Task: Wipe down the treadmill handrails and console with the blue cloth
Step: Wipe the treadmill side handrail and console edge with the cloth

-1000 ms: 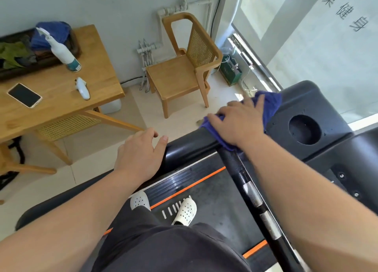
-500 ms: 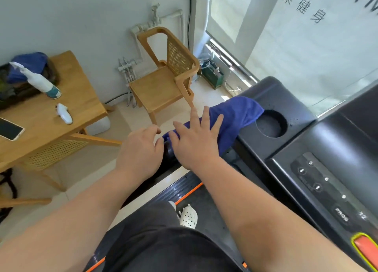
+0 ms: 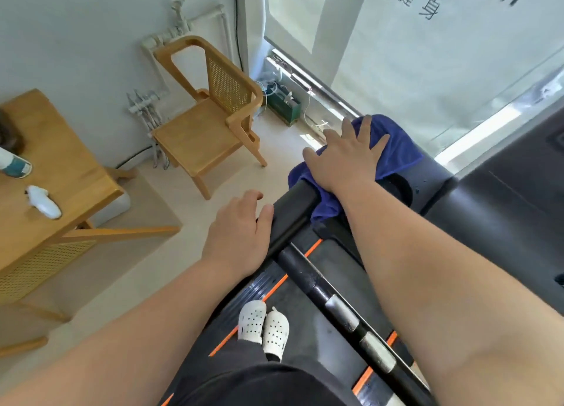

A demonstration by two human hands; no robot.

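The blue cloth (image 3: 396, 149) lies draped over the left end of the black treadmill console, where the left handrail (image 3: 293, 213) meets it. My right hand (image 3: 345, 158) presses flat on the cloth with fingers spread. My left hand (image 3: 241, 237) rests on the outer side of the same handrail, nearer to me, fingers curled over the bar. A cup holder hole (image 3: 399, 189) shows just right of my right wrist. The dark console panel (image 3: 503, 198) fills the right side; its buttons are out of view.
A wooden chair (image 3: 210, 121) stands by the wall ahead left. A wooden table (image 3: 55, 173) at left carries a spray bottle (image 3: 13, 164) and a small white object (image 3: 42, 201). A pulse-sensor bar (image 3: 345, 311) crosses the belt. My white shoes (image 3: 264, 324) stand on the belt.
My right hand has slid the cloth forward along the handrail onto the console corner, away from my left hand. The view has tilted left and down.
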